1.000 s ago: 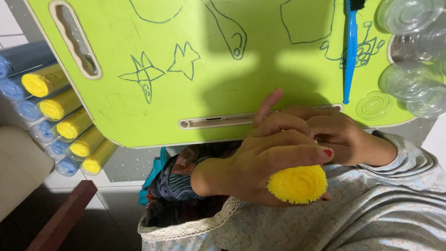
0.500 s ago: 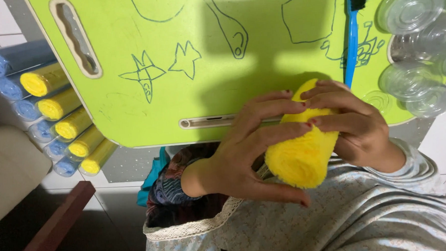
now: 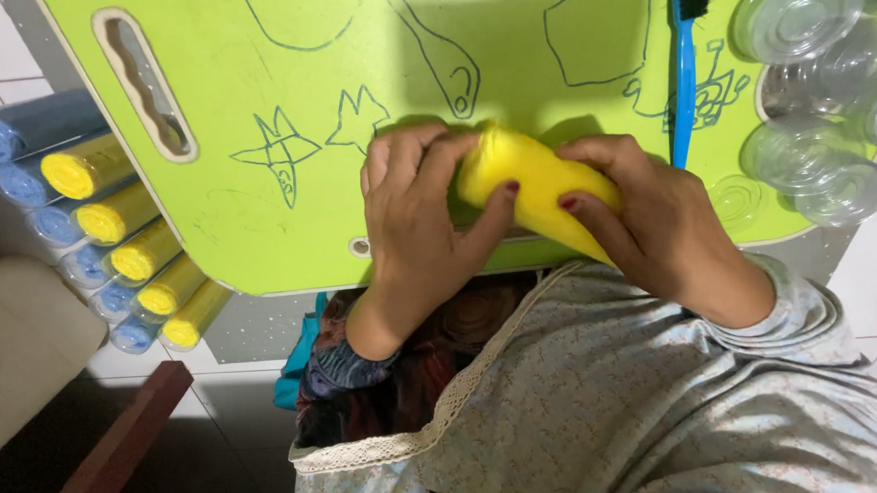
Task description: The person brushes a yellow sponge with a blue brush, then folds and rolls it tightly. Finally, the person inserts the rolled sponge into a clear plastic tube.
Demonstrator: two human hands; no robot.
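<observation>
A yellow roll (image 3: 534,183) lies across the near edge of a lime-green board (image 3: 260,215) covered with blue pen drawings. My left hand (image 3: 418,218) grips the roll's left end, thumb pressed on its side. From the right, my right hand (image 3: 654,217) wraps around the other end. Both hands hold it just above the board, in front of my chest.
Several yellow and blue rolls (image 3: 113,241) lie stacked at the board's left edge. A blue brush (image 3: 685,58) lies on the board's right part, beside clear plastic lids or cups (image 3: 806,83). White floor tiles and a dark wooden furniture edge (image 3: 113,458) show below.
The yellow roll has come up from my lap onto the board's near edge and turned sideways. My left hand moved from beneath it to its left end.
</observation>
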